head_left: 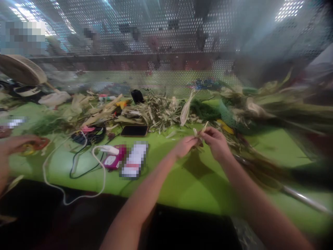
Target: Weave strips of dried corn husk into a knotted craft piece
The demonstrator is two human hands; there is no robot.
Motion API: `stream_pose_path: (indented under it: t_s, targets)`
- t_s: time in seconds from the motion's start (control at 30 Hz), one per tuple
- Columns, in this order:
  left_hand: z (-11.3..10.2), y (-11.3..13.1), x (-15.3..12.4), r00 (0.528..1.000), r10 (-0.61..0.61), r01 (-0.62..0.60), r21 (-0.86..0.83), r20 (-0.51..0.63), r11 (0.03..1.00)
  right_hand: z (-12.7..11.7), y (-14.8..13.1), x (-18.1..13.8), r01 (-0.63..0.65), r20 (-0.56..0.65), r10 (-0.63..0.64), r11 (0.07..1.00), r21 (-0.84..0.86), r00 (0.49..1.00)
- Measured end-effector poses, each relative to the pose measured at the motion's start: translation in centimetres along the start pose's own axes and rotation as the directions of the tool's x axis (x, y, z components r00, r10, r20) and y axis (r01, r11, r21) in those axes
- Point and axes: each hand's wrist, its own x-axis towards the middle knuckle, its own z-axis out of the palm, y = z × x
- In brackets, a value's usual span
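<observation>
My left hand [185, 146] and my right hand [217, 143] meet above the green table [192, 180], both pinching a small strip of dried leaf [199, 133] between their fingertips. The strip pokes up between the two hands. Just beyond them lies a long heap of dried leaves and husks [156, 111] across the table. The picture is blurred, so the strip's shape is hard to read.
A dark phone [134, 130] lies flat left of my hands. Nearer are a pink device [114, 159], a white cable [78, 173] and black cables [88, 137]. Another person's hand [15, 144] rests at the far left. A perforated metal screen [166, 45] stands behind; a metal rod [299, 196] lies right.
</observation>
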Motion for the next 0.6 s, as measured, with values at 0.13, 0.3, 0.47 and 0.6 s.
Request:
stream_pose_path:
  t_s: [0.13,0.3,0.47,0.6]
  targets:
    - [-0.1,0.3,-0.1,0.994,-0.094,0.091,-0.074,-0.048,0.993,-0.3,0.4,0.2,0.025,-0.022,-0.026,0.999,-0.047,0.999]
    - [-0.3,-0.2,0.2,0.995,-0.086,0.085,-0.015,-0.058,0.996,-0.8,0.5,0.4,0.044,0.052,-0.036,0.982,-0.182,0.998]
    - [-0.4,-0.4,0.3,0.992,0.008,0.029,0.282,-0.128,0.959,-1.3,0.6,0.5,0.253,0.25,-0.157,0.871,-0.421,0.956]
    - [-0.3,0.7,-0.3,0.979,0.068,0.043,0.516,-0.194,0.855,-1.6,1.2,0.6,0.249,0.216,-0.162,0.84,-0.483,0.963]
